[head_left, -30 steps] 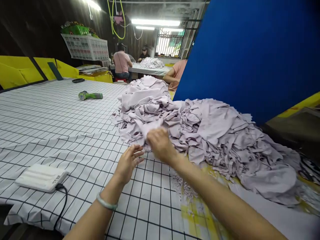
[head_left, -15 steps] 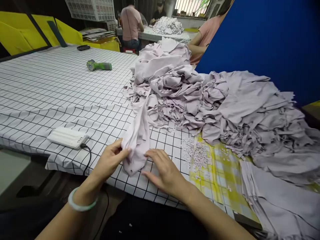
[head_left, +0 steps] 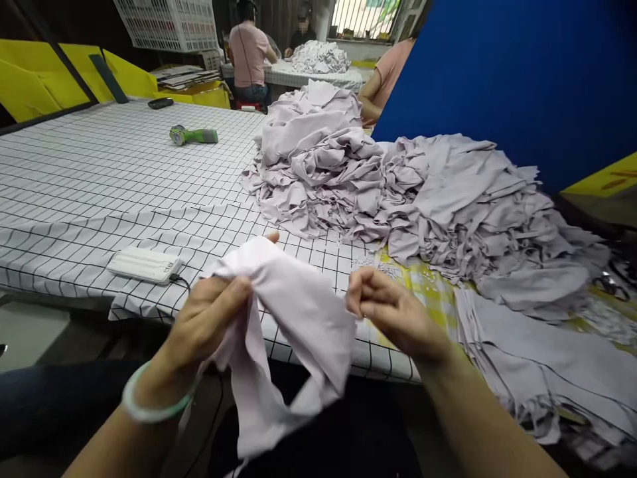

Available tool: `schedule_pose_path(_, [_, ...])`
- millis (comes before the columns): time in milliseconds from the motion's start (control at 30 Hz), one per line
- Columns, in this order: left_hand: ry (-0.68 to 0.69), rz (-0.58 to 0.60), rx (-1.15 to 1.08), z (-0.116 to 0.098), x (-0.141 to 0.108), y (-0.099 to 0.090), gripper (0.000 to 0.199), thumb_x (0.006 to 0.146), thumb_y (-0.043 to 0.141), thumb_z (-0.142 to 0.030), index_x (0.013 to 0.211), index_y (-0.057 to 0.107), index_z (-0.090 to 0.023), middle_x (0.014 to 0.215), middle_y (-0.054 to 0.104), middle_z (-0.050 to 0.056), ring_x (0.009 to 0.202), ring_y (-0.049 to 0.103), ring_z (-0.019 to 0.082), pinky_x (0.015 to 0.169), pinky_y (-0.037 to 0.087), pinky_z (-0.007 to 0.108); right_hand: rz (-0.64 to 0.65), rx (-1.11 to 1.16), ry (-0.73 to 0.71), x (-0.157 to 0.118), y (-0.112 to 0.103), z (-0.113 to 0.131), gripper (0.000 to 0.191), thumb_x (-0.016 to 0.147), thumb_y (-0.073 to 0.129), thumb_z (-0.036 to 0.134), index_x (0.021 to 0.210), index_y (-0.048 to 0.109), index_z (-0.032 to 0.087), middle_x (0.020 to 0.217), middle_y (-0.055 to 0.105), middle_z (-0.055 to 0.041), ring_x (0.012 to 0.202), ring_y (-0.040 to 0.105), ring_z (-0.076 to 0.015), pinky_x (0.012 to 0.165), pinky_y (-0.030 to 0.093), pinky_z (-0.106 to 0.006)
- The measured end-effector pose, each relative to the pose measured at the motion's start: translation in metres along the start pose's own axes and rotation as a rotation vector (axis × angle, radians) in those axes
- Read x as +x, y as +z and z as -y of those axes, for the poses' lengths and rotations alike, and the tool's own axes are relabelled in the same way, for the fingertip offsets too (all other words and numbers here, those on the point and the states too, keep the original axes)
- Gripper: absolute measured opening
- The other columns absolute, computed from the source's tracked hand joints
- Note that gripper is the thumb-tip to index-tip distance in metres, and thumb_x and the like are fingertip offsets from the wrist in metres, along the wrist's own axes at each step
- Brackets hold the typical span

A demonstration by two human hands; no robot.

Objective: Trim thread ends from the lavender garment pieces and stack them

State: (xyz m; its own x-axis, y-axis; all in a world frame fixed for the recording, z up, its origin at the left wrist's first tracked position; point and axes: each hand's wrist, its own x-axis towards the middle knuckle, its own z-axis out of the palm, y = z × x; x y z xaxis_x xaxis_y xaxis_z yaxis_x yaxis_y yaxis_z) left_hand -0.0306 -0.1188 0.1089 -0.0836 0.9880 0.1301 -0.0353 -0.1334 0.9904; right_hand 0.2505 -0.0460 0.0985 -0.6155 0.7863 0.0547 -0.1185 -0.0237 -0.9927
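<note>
Two hands work one lilac cloth [head_left: 293, 312] above the table's [head_left: 99, 199] near edge: our left hand [head_left: 209, 318] grips its bunched top, our right hand [head_left: 393, 312] pinches its edge. It looks light, limp and soft, best held by an edge.

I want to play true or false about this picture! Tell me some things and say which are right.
1. The left hand holds a pale lilac cloth piece. True.
2. The right hand wears a green bangle. False: the bangle is on the left wrist.
3. A big pile of lilac cloth lies on the table. True.
4. The white power bank sits on top of the pile. False: it lies on the checked tablecloth, apart from the pile.
5. The board behind the pile is red. False: it is blue.
</note>
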Motion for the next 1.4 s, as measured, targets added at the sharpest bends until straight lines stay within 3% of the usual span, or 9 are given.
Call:
schedule_pose_path(100, [-0.042, 0.053, 0.111, 0.048, 0.033, 0.004, 0.047, 0.092, 0.058, -0.053, 0.114, 0.072, -0.014, 0.122, 0.07, 0.014, 0.127, 0.056, 0.033, 0.106, 0.046, 0.042, -0.295, -0.15, 0.036, 0.023, -0.028, -0.037, 0.017, 0.082, 0.061, 0.027, 0.097, 0.056, 0.02, 0.074, 0.056, 0.0012, 0.074, 0.058, -0.0167, 0.082, 0.05, -0.038])
schedule_pose_path(200, [-0.116, 0.033, 0.199, 0.085, 0.047, 0.001, 0.051, 0.089, 0.061, -0.055, 0.12, 0.068, -0.016, 0.123, 0.069, 0.011, 0.129, 0.054, 0.032, 0.111, 0.041, 0.042, -0.493, -0.449, 0.058, 0.03, -0.005, -0.069, 0.023, 0.082, 0.061, 0.036, 0.098, 0.056, 0.021, 0.087, 0.058, -0.0038, 0.085, 0.058, -0.0206, 0.088, 0.049, -0.042])
schedule_pose_path(400, [-0.197, 0.069, -0.192, 0.056, 0.041, 0.008, 0.04, 0.088, 0.063, -0.049, 0.111, 0.07, -0.017, 0.103, 0.072, 0.008, 0.115, 0.062, 0.03, 0.1, 0.05, 0.041, -0.18, -0.226, 0.196, 0.04, 0.063, -0.087, 0.061, 0.067, 0.078, 0.047, 0.12, 0.058, 0.023, 0.115, 0.065, -0.0102, 0.11, 0.06, -0.0277, 0.095, 0.05, -0.047])
schedule_pose_path(533, [-0.095, -0.017, -0.331, 0.04, 0.063, 0.004, 0.023, 0.087, 0.066, -0.037, 0.097, 0.073, -0.017, 0.097, 0.071, 0.006, 0.111, 0.063, 0.026, 0.098, 0.051, 0.037, -0.059, 0.015, 0.167, 0.064, 0.01, -0.052, 0.036, 0.072, 0.075, 0.043, 0.098, 0.067, 0.019, 0.094, 0.07, -0.0061, 0.087, 0.065, -0.0214, 0.082, 0.053, -0.04])
schedule_pose_path(633, [-0.175, -0.03, -0.326, 0.061, 0.073, -0.001, 0.026, 0.088, 0.064, -0.036, 0.099, 0.073, -0.014, 0.107, 0.071, 0.01, 0.112, 0.062, 0.025, 0.1, 0.049, 0.04, -0.275, -0.231, 0.081, 0.072, -0.03, -0.037, 0.035, 0.073, 0.073, 0.037, 0.102, 0.065, 0.02, 0.1, 0.068, -0.0061, 0.091, 0.063, -0.0215, 0.084, 0.051, -0.04])
schedule_pose_path(733, [-0.311, -0.026, -0.268, 0.088, 0.066, 0.001, 0.039, 0.088, 0.06, -0.036, 0.122, 0.067, -0.017, 0.129, 0.064, 0.011, 0.12, 0.058, 0.026, 0.102, 0.047, 0.042, -0.53, -0.672, -0.044, 0.067, -0.022, -0.05, 0.028, 0.076, 0.066, 0.029, 0.102, 0.061, 0.02, 0.107, 0.062, -0.0083, 0.1, 0.058, -0.0242, 0.092, 0.048, -0.043])
schedule_pose_path(933, [-0.066, 0.021, 0.391, 0.102, 0.055, 0.006, 0.046, 0.086, 0.05, -0.021, 0.131, 0.06, -0.02, 0.135, 0.057, 0.011, 0.121, 0.054, 0.026, 0.106, 0.043, 0.043, -0.326, -1.283, 0.077, 0.068, 0.049, -0.096, 0.022, 0.084, 0.06, 0.024, 0.104, 0.057, 0.016, 0.105, 0.061, -0.0145, 0.096, 0.055, -0.0289, 0.083, 0.047, -0.041])
schedule_pose_path(1100, [0.084, -0.022, 1.182, 0.103, 0.083, -0.009, 0.044, 0.079, 0.055, -0.015, 0.123, 0.059, -0.015, 0.122, 0.057, 0.015, 0.114, 0.051, 0.032, 0.099, 0.045, 0.047, -0.29, -1.471, 0.227, 0.076, 0.04, -0.09, 0.019, 0.085, 0.045, 0.009, 0.093, 0.061, 0.015, 0.096, 0.066, -0.0128, 0.082, 0.056, -0.0242, 0.068, 0.041, -0.035])
schedule_pose_path(1400, [0.073, 0.097, 1.282, 0.113, 0.081, -0.02, 0.062, 0.074, 0.049, -0.002, 0.134, 0.05, -0.016, 0.131, 0.051, 0.016, 0.114, 0.053, 0.032, 0.095, 0.048, 0.045, -0.29, -1.551, 0.186, 0.065, 0.045, -0.09, 0.014, 0.082, 0.05, 0.013, 0.089, 0.062, 0.017, 0.097, 0.066, -0.0134, 0.081, 0.055, -0.0245, 0.056, 0.029, -0.032])
